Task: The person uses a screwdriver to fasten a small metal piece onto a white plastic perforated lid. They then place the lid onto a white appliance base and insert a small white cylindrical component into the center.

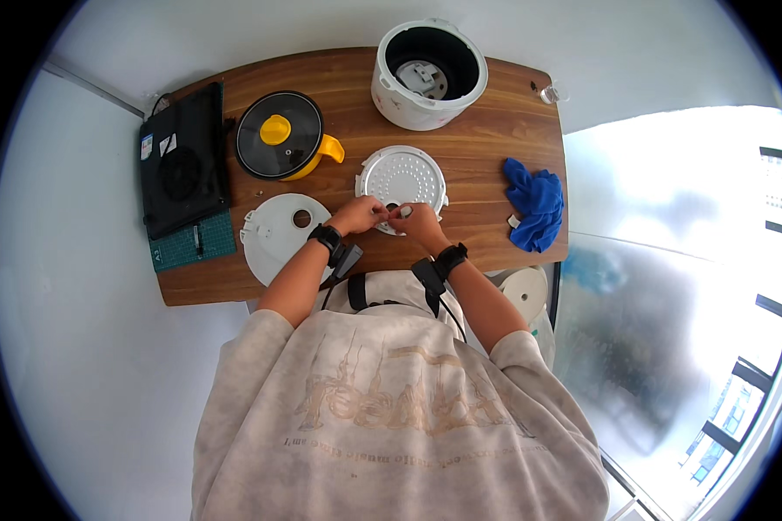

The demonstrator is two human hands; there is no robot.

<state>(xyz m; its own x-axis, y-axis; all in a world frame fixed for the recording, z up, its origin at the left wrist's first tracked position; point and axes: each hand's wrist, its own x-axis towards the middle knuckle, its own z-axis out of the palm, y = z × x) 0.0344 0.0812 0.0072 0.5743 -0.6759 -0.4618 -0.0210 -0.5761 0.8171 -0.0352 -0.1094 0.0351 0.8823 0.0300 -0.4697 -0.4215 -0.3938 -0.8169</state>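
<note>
A round silver-white inner lid point(406, 178), dotted with raised bumps, lies on the table in front of me. Over its near edge my two hands meet, fingertips almost touching. My right hand point(422, 226) pinches a small whitish piece point(406, 211), whose kind is too small to tell. The fingers of my left hand point(359, 215) are pressed together beside it, and what they hold, if anything, is hidden. Just left of them lies a white round cover plate point(278, 233) with a round hole, partly behind my left forearm.
A white rice cooker body point(391, 102) with a dark inside stands at the back. To the left are a lidded pot point(300, 113) with yellow handle and knob, a black flat appliance point(182, 165) and a green cutting mat point(217, 233). A blue cloth point(537, 208) lies right.
</note>
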